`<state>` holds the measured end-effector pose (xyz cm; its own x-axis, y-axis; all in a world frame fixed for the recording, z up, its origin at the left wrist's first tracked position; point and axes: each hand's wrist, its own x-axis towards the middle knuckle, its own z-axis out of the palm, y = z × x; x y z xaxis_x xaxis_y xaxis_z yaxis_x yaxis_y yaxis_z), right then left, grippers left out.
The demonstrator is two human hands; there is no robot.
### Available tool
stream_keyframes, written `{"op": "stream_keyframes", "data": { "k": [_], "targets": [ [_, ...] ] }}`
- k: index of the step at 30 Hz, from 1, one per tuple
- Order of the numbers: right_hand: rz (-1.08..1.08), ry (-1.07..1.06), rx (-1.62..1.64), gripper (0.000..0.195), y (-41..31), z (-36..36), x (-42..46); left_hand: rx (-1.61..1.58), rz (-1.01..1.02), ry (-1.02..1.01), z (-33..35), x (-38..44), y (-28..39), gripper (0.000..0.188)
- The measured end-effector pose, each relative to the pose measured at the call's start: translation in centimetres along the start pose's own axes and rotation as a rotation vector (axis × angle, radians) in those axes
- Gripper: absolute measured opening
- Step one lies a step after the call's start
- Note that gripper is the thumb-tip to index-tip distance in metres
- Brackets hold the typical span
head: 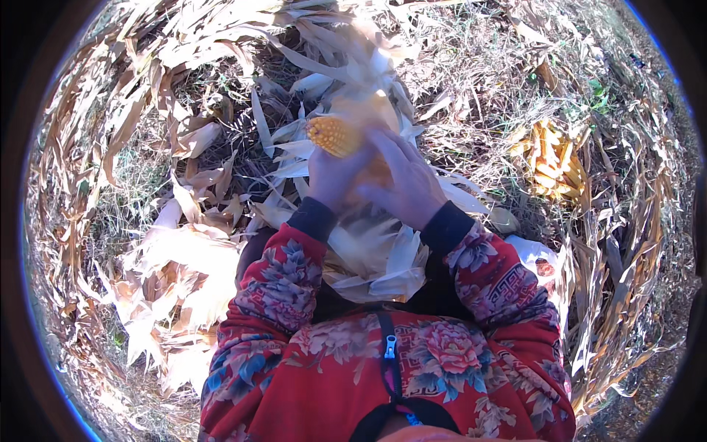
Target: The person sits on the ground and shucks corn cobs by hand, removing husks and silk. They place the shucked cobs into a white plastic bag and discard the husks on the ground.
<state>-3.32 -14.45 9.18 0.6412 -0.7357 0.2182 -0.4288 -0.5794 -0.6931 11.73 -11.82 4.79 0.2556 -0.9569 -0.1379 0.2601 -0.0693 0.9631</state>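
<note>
A yellow ear of corn [333,136] points up and left, its kernels bare at that end. My left hand [336,175] is wrapped around it just below the bare kernels. Against the ear's other side lies my right hand [407,179], its thumb and fingers spread around a blurred area. Blur hides whether those fingers pinch any husk. Pale husk [381,105] shows as a smear just beyond both hands. Below my wrists, loose dry corn husks [375,254] are heaped between my legs.
Several husked yellow ears [555,163] form a pile on the grass to the right. Dry cornstalks [613,287] line the right side. A bright heap of husks [188,276] lies at my left. Near my right elbow sits a white bag-like item [530,251].
</note>
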Motion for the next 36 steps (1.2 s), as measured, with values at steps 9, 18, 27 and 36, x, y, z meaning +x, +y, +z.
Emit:
{"op": "stream_keyframes", "data": {
  "k": [9, 18, 27, 36],
  "targets": [
    [0.037, -0.031, -0.297, 0.072, 5.3, 2.6, 1.6, -0.091, 0.08, 0.056, -1.2, -0.5, 1.1, 0.038],
    [0.439, -0.352, -0.009, 0.05, 0.6, 3.2, 1.0, -0.539, 0.016, 0.264, -1.6, 0.5, 1.1, 0.029],
    [0.342, -0.211, -0.108, 0.044, 0.4, 3.4, -0.7, -0.857, -0.296, 0.015, -1.6, 0.9, 0.0, 0.044],
    [0.341, -0.237, -0.229, 0.04, -0.9, 3.5, -1.1, -0.808, -0.352, -0.179, -3.0, 1.4, -0.7, 0.041]
  ]
}}
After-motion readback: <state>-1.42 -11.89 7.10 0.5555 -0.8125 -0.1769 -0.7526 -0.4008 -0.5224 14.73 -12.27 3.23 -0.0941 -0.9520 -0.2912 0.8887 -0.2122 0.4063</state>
